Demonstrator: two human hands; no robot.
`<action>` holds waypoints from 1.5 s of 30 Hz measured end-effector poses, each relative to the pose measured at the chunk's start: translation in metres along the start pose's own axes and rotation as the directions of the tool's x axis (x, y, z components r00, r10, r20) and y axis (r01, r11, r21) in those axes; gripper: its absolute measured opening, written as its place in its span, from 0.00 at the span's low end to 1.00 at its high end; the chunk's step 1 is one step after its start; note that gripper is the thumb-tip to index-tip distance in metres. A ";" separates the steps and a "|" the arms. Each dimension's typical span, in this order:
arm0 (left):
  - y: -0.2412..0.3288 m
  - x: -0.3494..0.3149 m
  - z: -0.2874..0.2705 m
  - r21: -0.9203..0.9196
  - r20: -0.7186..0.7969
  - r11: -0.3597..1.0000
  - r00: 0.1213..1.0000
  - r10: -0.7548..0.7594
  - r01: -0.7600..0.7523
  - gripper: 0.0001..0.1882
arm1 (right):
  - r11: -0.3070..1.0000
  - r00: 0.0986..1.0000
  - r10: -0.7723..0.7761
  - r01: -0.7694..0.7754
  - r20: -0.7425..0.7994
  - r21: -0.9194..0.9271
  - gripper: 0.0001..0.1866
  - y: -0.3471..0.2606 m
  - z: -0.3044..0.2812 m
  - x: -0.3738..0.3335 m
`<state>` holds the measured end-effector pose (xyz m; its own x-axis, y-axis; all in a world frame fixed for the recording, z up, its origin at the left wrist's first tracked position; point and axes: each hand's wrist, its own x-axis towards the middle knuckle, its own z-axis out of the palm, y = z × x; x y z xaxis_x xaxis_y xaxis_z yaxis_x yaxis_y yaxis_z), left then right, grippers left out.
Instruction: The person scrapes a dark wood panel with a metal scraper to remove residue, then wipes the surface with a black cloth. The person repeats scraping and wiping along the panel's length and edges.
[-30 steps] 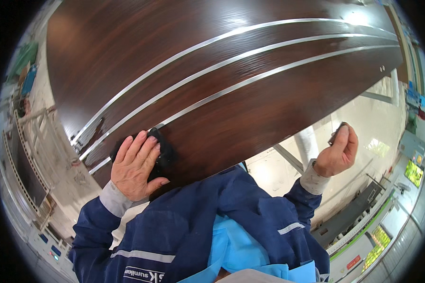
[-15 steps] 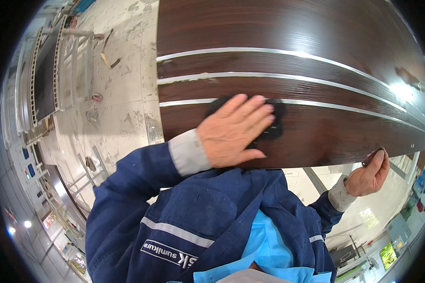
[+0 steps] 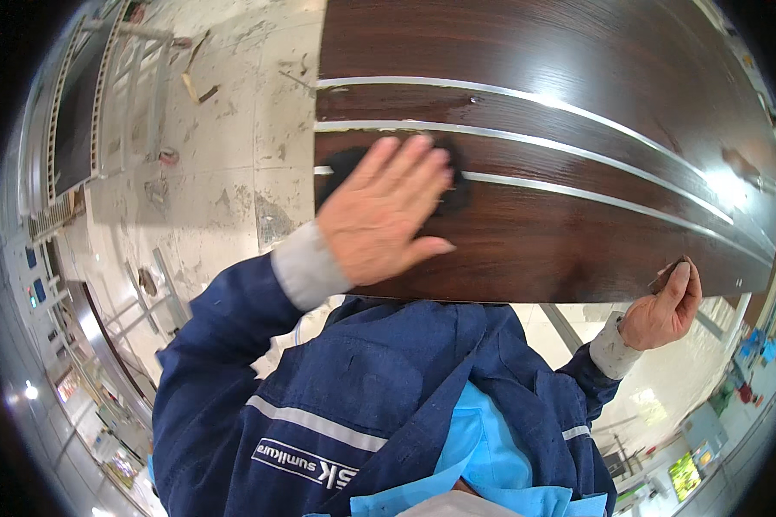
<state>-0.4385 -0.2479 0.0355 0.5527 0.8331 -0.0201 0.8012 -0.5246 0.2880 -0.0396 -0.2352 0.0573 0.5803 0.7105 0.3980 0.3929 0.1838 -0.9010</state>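
Observation:
A dark brown wood-grain panel (image 3: pixel 526 250) with three silver strips (image 3: pixel 526 182) running across it lies in front of me. My left hand (image 3: pixel 379 215) is flat, fingers stretched out, on a black cloth (image 3: pixel 451 185) near the panel's left end. The cloth covers part of the nearest strip, and the palm hides much of it. At the panel's near edge on the right, my right hand (image 3: pixel 664 310) pinches a small dark flat piece (image 3: pixel 666 274). The fingers partly cover that piece, so its kind does not show.
A rack (image 3: pixel 82 112) with a dark panel stands at the far left. Between it and my panel is a pale, scuffed tiled floor (image 3: pixel 233 146), where a bent strip (image 3: pixel 194 86) lies. Metal frame bars (image 3: pixel 562 329) show below the panel's near edge.
My left hand has slid the black cloth leftward over the panel, closer to its left end. My right hand stays by the near edge, still pinching the small piece. The view has shifted slightly.

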 end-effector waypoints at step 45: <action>-0.132 0.112 -0.044 -0.034 -0.286 0.943 0.907 0.308 -0.331 0.14 | 0.935 0.931 0.349 -0.354 -0.103 -0.032 0.12 -0.129 0.059 -0.207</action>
<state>-0.4924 -0.0780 0.0370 0.6823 0.6448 0.3446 0.5651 -0.7642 0.3109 -0.2521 -0.3660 0.0814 0.7510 0.6562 0.0739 0.1845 -0.1011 -0.9776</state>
